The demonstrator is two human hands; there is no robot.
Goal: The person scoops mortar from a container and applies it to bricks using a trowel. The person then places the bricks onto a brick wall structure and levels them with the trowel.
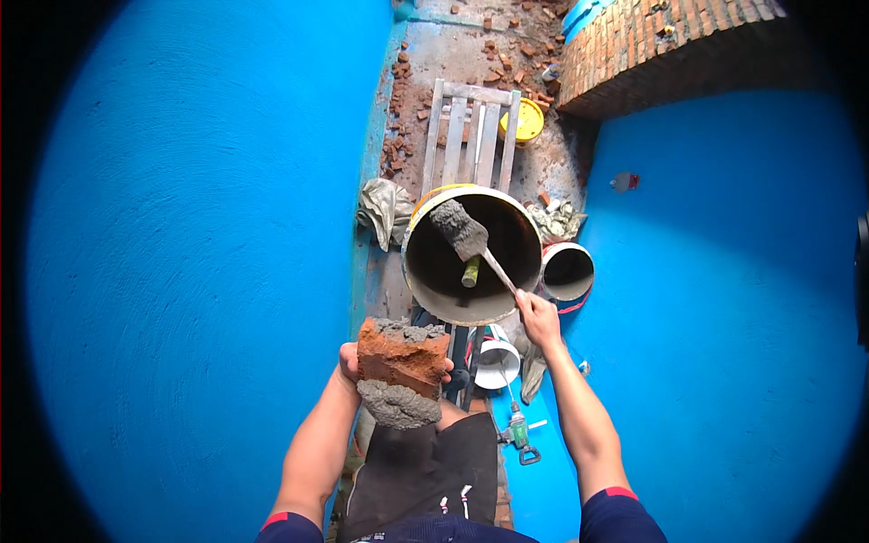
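Closest of all comes the reddish-brown brick (pixel 401 358), raised over the person's lap, grey mortar (pixel 398 404) heaped thick along its near end and another band of it along the far edge. The left hand (pixel 348 361) has it firmly, clasped from underneath, with fingertips curling up at the brick's right side. Over to the right hand (pixel 539 319), and it's closed around the handle of a trowel (pixel 463 232), whose blade carries a grey load, tilted across the mouth of a big round bucket (pixel 450 306). A short yellow-green piece (pixel 471 271) shows inside that bucket, beneath the trowel; what it belongs to is hidden.

Just right of the big bucket sits a smaller one, a dark-mouthed pail (pixel 568 290); nearer the person is a white bucket (pixel 497 364), with a green power tool (pixel 519 430) lying below it. Beyond the big bucket stretches a slatted wooden frame (pixel 455 136), a yellow bucket (pixel 525 123) beside its far end. A grey sack (pixel 387 210) slumps on the left against the blue wall (pixel 199 226), and further off, broken bricks (pixel 398 149) litter the floor, with brickwork (pixel 652 59) at upper right.
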